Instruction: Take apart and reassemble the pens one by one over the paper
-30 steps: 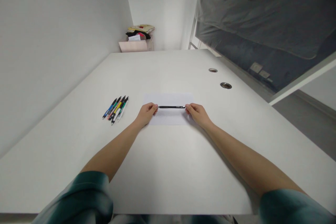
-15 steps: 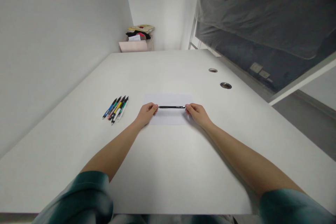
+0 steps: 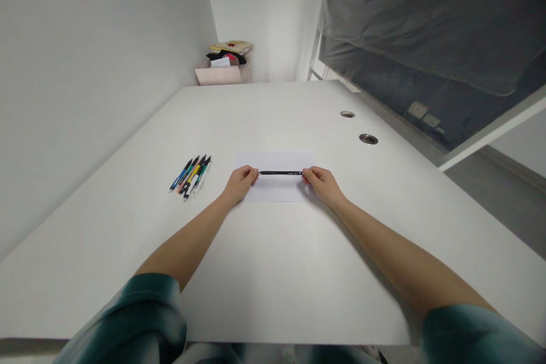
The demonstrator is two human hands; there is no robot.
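A black pen (image 3: 280,173) is held level, pointing left to right, over a white sheet of paper (image 3: 275,192). My left hand (image 3: 241,182) is closed, pinching the pen's left end. Its right end sits between the thumb and fingers of my right hand (image 3: 321,182), closed as well. Both hands are above the side edges of the sheet. To the left of my left hand lies a group of several pens (image 3: 191,177) with blue, yellow, green, black and white parts, side by side and slanted.
The white table (image 3: 264,273) runs along a wall on the left. Two round metal-rimmed holes, a nearer one (image 3: 368,139) and a farther one (image 3: 347,114), are set in its right side. Beyond the far edge stands a pink box (image 3: 219,75) with cloth on top.
The view shifts very slightly. Both hands keep hold of the pen's ends, and the pen looks turned a little about its length.
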